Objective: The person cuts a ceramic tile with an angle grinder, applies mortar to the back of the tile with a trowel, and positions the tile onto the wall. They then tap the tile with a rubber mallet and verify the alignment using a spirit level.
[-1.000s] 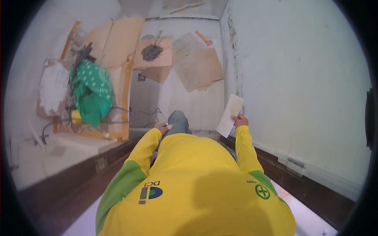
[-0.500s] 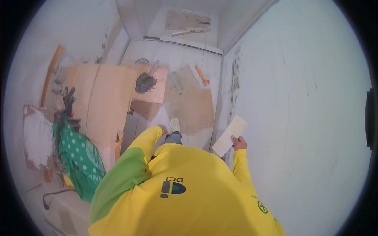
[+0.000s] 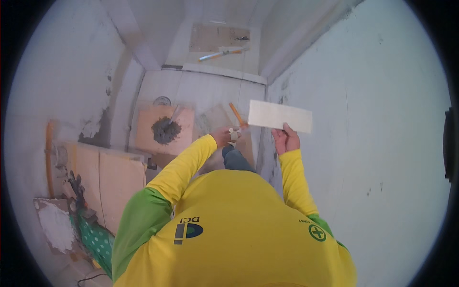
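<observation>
My right hand [image 3: 285,139] grips the lower edge of a pale rectangular tile [image 3: 279,116], held flat and lengthwise in front of the white wall [image 3: 373,124] on my right. My left hand [image 3: 223,136] is raised beside it at chest height, fingers closed around a small pale object [image 3: 234,135] that I cannot identify. Both arms wear yellow sleeves. An orange-handled tool [image 3: 236,115] lies on the floor just beyond my left hand, under the tile's left end.
A heap of grey mortar with a trowel [image 3: 166,129] sits on a brown board on the floor. Large brown boards [image 3: 112,182] lean at the left, with a green dotted bag [image 3: 95,239] below them. A long level [image 3: 223,54] lies far ahead.
The view has swung toward the far corner. My right hand has lifted the tile and turned it from upright to level. My left hand has risen in front of my chest.
</observation>
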`<act>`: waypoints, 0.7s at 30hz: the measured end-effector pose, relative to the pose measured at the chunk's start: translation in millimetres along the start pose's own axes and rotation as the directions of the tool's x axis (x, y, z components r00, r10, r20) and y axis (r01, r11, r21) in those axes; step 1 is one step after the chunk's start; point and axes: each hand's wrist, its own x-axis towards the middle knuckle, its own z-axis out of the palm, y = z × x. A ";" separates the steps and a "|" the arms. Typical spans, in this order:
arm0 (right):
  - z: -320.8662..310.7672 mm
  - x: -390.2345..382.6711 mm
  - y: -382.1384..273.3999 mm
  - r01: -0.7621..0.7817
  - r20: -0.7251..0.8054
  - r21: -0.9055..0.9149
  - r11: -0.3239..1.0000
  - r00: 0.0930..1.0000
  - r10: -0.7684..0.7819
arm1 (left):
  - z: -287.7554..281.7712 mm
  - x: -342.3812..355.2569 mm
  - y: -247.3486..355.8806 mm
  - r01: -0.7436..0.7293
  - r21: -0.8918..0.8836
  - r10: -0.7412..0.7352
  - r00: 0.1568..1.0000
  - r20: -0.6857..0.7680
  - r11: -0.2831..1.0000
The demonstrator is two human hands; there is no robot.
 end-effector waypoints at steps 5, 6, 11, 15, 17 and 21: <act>120.5 101.5 -19.4 -0.165 0.313 -0.085 0.983 0.932 0.183 | 16.5 16.2 143.6 -0.224 -0.185 0.212 0.974 -0.084 0.957; 143.1 117.1 -23.1 -0.169 0.379 -0.077 0.983 0.907 0.186 | 13.0 25.4 168.1 -0.264 -0.183 0.250 0.964 -0.093 0.947; 215.9 172.5 -13.4 -0.211 0.549 -0.231 0.950 0.777 0.306 | -18.5 55.6 232.2 -0.551 -0.469 0.391 0.829 -0.399 0.690; 259.5 219.2 2.9 -0.245 0.545 -0.318 0.916 0.743 0.388 | -74.4 77.6 263.4 -0.615 -0.557 0.460 0.788 -0.410 0.558; 277.9 249.9 11.8 -0.247 0.455 -0.472 0.847 0.754 0.474 | -110.7 94.8 276.6 -0.638 -0.615 0.474 0.764 -0.437 0.463; 296.0 323.2 33.6 -0.245 0.531 -0.484 0.840 0.681 0.504 | -185.5 139.0 293.4 -0.671 -0.621 0.475 0.735 -0.483 0.405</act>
